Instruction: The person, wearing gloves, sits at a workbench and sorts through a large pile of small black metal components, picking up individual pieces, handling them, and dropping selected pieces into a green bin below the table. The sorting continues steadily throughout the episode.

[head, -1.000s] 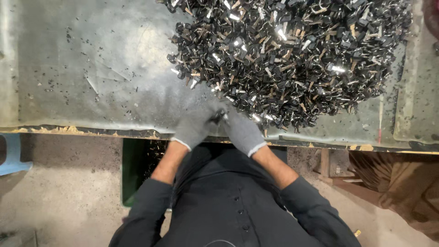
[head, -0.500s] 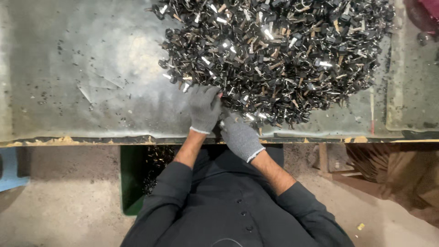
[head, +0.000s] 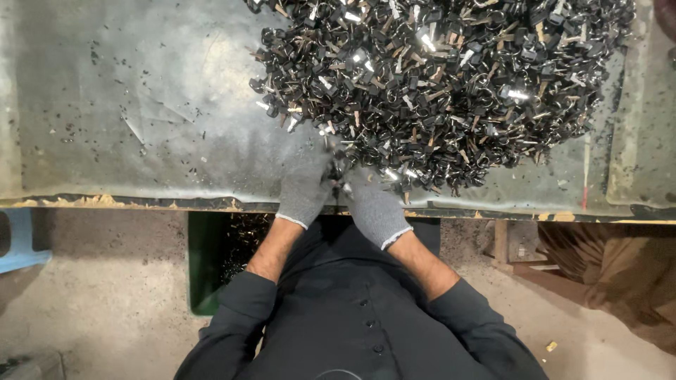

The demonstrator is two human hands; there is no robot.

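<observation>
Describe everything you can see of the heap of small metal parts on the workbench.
The heap of small metal parts is a dense, tangled mound of dark, shiny pieces, some glinting bright, some brass-coloured. It covers the upper right of the grey, scuffed workbench, running off the top edge. Stray bits lie scattered around it. At its near edge the gloved left hand and right hand touch it.

I stand at a grey metal-sheeted worktop (head: pixel 127 105), scuffed and flecked with dark bits. Below me the floor (head: pixel 91 295) is dusty concrete; a green bin (head: pixel 204 267) sits under the edge, a blue stool (head: pixel 21 239) further off.
</observation>
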